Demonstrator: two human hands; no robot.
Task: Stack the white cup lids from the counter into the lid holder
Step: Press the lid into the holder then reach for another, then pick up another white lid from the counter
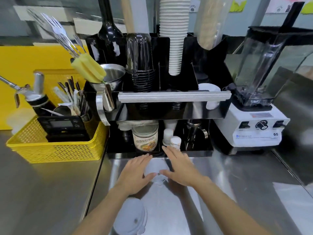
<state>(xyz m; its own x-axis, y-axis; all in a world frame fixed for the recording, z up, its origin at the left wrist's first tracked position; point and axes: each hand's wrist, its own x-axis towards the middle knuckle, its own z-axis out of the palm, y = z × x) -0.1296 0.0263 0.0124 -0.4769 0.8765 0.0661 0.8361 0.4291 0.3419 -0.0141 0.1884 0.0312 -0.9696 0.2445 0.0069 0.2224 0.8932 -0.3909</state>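
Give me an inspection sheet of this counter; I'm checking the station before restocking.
Surface: steel counter, bare and reflective.
Job's things: white lids between both hands; second lid pile nearer the camera; black organizer behind, white lids in its right slot.
Clutter: yellow basket with utensils and scale; blender; jar.
Grippers: left hand and right hand cupped around the lids, grip unclear.
Cables: nothing seen.
Surroundings: stacked cups above the organizer.
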